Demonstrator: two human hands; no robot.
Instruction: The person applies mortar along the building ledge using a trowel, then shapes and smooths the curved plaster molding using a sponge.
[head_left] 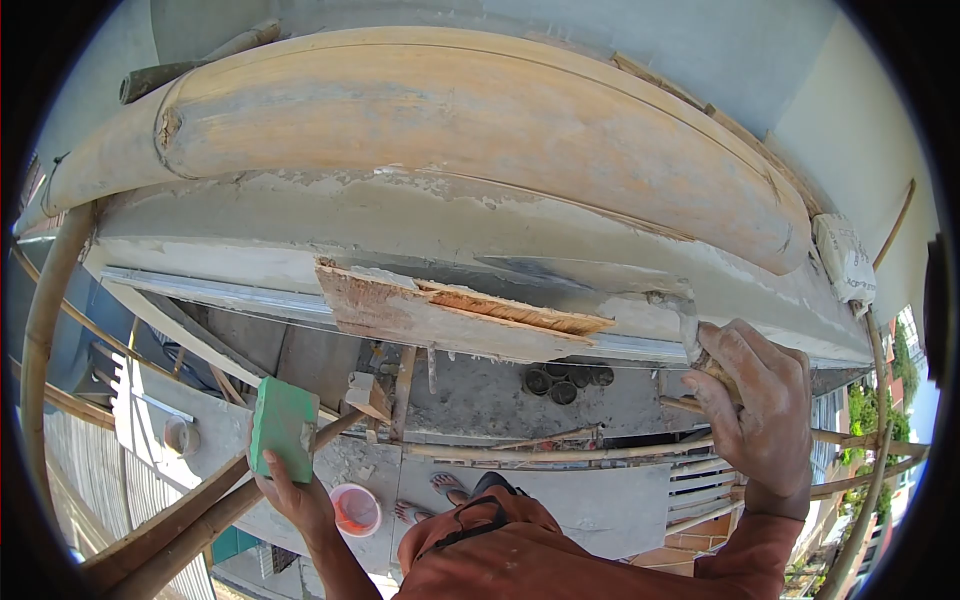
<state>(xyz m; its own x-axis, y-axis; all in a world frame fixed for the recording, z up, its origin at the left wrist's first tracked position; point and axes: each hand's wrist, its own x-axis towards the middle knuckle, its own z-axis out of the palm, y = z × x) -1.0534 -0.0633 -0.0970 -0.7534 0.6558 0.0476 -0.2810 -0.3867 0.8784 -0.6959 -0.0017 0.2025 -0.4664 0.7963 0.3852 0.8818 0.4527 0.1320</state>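
My right hand [760, 400] is wrapped around the handle of a plastering trowel [580, 278], whose long grey blade lies along the pale ledge [430, 215] in front of me. Just below the blade, a splintered plywood strip [390, 310] overlaps the ledge's lower edge. Down on the left, my left hand [290, 490] grips a green rectangular block [283, 425], thumb over its near face. The block is held apart from the ledge, above a bamboo pole.
A thick bamboo pole [450, 105] runs across above the ledge. More bamboo poles [55, 330] stand and cross at the left. Far below are a pink-rimmed bucket [355, 510], several dark round objects [563, 385] and a wooden block [368, 396]. A white bag [845, 258] sits at the right.
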